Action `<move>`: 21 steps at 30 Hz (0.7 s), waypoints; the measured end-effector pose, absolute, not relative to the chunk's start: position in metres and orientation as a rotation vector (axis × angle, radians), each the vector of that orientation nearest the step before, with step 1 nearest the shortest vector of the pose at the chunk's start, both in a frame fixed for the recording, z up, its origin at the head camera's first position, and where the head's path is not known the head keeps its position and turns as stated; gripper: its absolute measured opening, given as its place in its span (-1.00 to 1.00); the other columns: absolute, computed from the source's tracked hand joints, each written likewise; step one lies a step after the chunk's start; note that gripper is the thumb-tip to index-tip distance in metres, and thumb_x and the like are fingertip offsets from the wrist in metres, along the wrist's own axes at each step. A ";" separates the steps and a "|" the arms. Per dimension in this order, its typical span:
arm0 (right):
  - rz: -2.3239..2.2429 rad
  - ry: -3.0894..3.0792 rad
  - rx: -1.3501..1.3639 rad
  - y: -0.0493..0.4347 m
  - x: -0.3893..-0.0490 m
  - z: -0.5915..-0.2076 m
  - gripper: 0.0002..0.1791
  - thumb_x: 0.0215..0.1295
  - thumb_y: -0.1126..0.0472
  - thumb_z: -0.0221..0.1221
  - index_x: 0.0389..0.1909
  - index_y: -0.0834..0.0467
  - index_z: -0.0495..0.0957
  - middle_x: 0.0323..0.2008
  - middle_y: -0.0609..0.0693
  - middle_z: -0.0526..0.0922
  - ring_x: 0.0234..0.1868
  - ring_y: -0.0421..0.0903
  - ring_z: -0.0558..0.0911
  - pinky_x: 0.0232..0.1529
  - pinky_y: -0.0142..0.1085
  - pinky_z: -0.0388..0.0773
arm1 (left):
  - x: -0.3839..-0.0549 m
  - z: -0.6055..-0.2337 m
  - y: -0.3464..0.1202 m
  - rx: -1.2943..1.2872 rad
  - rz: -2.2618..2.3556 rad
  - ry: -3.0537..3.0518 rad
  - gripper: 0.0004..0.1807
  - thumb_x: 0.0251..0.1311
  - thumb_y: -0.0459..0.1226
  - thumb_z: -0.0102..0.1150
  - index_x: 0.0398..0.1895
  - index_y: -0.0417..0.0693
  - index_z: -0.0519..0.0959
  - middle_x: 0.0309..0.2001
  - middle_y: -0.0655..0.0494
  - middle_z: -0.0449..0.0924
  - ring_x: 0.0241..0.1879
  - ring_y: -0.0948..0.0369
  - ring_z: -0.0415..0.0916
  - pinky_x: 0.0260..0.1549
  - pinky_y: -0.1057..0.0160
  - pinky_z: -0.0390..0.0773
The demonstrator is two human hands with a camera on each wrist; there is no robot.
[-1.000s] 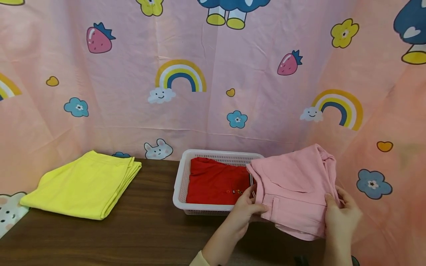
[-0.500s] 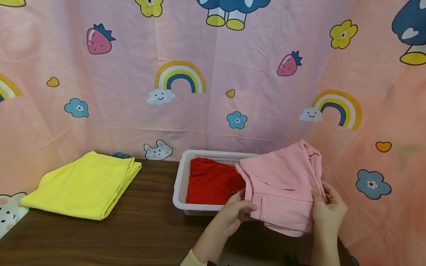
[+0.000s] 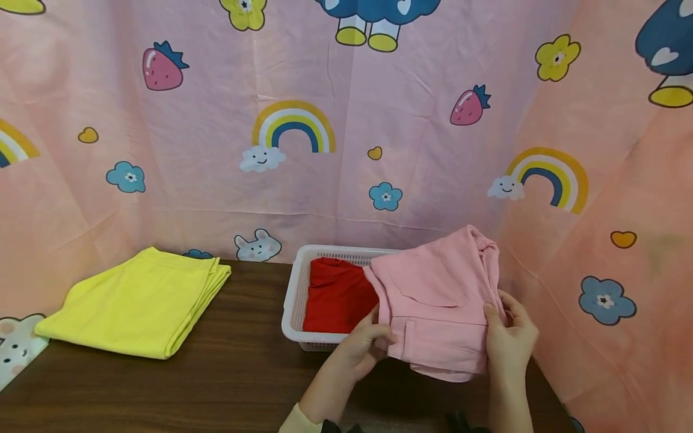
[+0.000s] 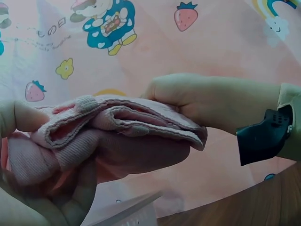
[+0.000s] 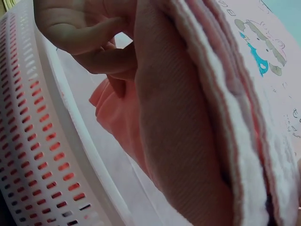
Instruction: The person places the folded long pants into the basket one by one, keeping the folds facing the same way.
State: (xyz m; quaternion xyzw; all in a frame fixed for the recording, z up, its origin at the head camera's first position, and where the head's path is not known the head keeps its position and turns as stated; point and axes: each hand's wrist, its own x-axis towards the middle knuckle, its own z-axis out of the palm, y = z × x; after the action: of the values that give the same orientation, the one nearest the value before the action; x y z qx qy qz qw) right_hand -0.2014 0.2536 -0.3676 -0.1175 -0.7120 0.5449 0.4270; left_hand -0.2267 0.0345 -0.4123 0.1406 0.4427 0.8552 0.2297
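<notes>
1. Grip, left hand (image 3: 367, 344): pinches folded pink garment (image 3: 433, 288) by one edge, thumb on top.
2. Grip, right hand (image 3: 510, 337): holds the opposite edge, thumb on top.
3. Pink garment: raised between both hands, hiding in head view the right part of white basket (image 3: 289, 300).
4. White basket: perforated walls; inside, red garment (image 3: 334, 297), partly hidden.
5. Table (image 3: 216, 388): brown; folded yellow garment (image 3: 135, 307) left of basket.

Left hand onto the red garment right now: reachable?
Probably not while occupied: the left hand grips the pink garment, which also hides part of the red garment in the head view. If freed, likely yes: it's close to the white basket, with the red garment's left side uncovered.
</notes>
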 end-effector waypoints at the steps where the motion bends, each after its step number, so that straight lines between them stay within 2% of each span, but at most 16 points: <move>1: 1.368 -1.780 -0.289 0.252 -0.202 -0.368 -0.69 0.16 0.51 0.20 -0.04 0.39 0.60 -0.28 -0.21 0.61 -0.21 -0.29 0.52 -0.20 -0.60 0.40 | -0.227 -0.413 0.033 0.382 2.354 1.217 -0.01 -0.08 -0.43 0.04 0.51 -0.01 -0.11 0.16 -0.04 0.29 0.00 0.05 0.31 -0.05 0.08 0.33; 5: 1.425 -1.775 -0.274 0.247 -0.205 -0.371 -0.69 0.16 0.51 0.20 -0.03 0.40 0.59 -0.18 0.02 0.65 -0.18 -0.26 0.52 -0.17 -0.60 0.41 | -0.228 -0.414 0.025 0.389 2.348 1.206 0.04 -0.10 -0.46 0.02 0.52 0.07 -0.17 0.21 -0.06 0.19 0.03 0.03 0.25 -0.05 0.06 0.32; 10: 1.520 -1.745 -0.244 0.241 -0.206 -0.371 -0.68 0.17 0.52 0.19 -0.02 0.42 0.57 -0.23 -0.13 0.64 -0.17 -0.24 0.53 -0.16 -0.59 0.43 | -0.229 -0.415 0.017 0.428 2.324 1.195 0.06 -0.13 -0.48 0.00 0.51 0.13 -0.19 0.24 -0.07 0.12 0.07 0.00 0.20 -0.01 0.04 0.28; 16: 1.567 -1.764 -0.204 0.234 -0.210 -0.375 -0.69 0.22 0.47 0.18 0.01 0.40 0.56 -0.20 -0.12 0.62 -0.16 -0.17 0.51 -0.16 -0.56 0.42 | -0.231 -0.417 0.008 0.434 2.325 1.189 0.03 -0.17 -0.48 -0.02 0.48 0.10 -0.16 0.21 -0.06 0.08 0.07 0.00 0.14 0.00 0.05 0.26; 21: 1.621 -1.803 -0.197 0.230 -0.213 -0.379 -0.69 0.25 0.44 0.17 0.03 0.36 0.56 -0.22 -0.19 0.61 -0.15 -0.15 0.51 -0.18 -0.55 0.42 | -0.234 -0.418 0.000 0.480 2.347 1.164 -0.05 -0.16 -0.46 -0.03 0.41 0.03 -0.11 0.16 -0.05 0.08 0.06 0.03 0.13 0.00 0.10 0.29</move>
State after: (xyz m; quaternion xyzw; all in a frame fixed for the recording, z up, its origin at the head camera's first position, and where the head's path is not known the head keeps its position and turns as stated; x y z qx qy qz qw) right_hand -0.2129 0.2297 -0.3790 -0.0760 -0.6951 0.6251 0.3470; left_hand -0.2337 -0.0003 -0.4183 0.1751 0.4248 0.8560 0.2369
